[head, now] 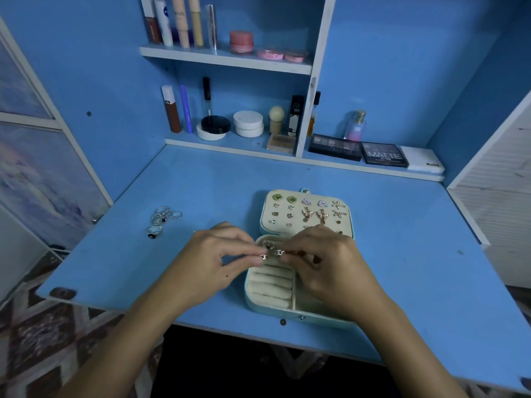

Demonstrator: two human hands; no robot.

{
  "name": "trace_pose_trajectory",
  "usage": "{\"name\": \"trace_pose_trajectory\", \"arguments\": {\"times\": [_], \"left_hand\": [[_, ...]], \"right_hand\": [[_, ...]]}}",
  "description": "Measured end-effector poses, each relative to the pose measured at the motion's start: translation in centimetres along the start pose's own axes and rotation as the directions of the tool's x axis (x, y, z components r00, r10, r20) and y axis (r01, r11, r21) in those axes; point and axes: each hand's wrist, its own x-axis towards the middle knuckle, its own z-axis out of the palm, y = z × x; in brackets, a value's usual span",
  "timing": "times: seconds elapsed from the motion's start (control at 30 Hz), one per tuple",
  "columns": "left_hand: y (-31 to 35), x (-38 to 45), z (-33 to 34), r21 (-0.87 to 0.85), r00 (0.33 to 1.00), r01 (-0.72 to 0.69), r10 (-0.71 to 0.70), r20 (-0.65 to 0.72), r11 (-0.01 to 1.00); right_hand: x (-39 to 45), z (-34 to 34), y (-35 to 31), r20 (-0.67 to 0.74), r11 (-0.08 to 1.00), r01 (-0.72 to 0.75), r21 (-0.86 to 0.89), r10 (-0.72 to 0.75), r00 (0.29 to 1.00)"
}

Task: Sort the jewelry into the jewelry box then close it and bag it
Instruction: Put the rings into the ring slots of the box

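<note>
Head view: left hand point(218, 255) and right hand point(324, 262) each pinch a bracelet point(283, 252) end over the open jewelry box point(287, 308); sorting underway, next lay it inside.

left hand point(214, 255), right hand point(324, 259), both hands pinching

One head view looks forward and down, close over the blue desk point(402, 225). Shelves point(224, 60) stand beyond
</note>
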Motion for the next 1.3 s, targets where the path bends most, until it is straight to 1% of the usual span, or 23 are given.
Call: {"name": "trace_pose_trajectory", "arguments": {"times": [0.17, 0.33, 0.47, 0.67, 0.83, 1.17, 1.3], "left_hand": [[0.2, 0.0, 0.3, 0.024, 1.0, -0.011, 0.01, 0.018, 1.0], [0.3, 0.1, 0.2, 0.017, 0.999, 0.009, -0.01, 0.051, 1.0], [0.4, 0.2, 0.0, 0.022, 0.996, 0.04, -0.042, 0.084, 0.999], [0.5, 0.6, -0.3, 0.078, 0.985, 0.014, -0.027, 0.169, 0.997], [0.7, 0.9, -0.4, 0.099, 0.982, 0.023, -0.041, 0.184, 0.995], [1.5, 1.5, 0.2, 0.148, 0.978, 0.093, -0.118, 0.169, 0.985], [1.8, 1.8, 0.1, 0.138, 0.969, 0.144, -0.168, 0.183, 0.98]], "right_hand": [[-0.8, -0.1, -0.2, 0.035, 1.0, 0.017, -0.01, -0.016, 0.999], [-0.8, -0.1, -0.3, 0.062, 1.0, 0.025, -0.01, -0.024, 0.998], [-0.8, -0.1, -0.5, 0.062, 1.0, -0.012, -0.004, 0.012, 0.998], [-0.5, -0.1, -0.8, 0.108, 0.999, -0.045, -0.015, 0.046, 0.993], [-0.5, -0.2, -1.0, 0.144, 0.998, -0.056, -0.041, 0.062, 0.988], [-0.2, -0.1, -2.0, 0.103, 0.978, -0.148, -0.15, 0.164, 0.981], [0.2, -0.2, -2.4, 0.123, 0.966, -0.214, -0.142, 0.232, 0.965]]}}
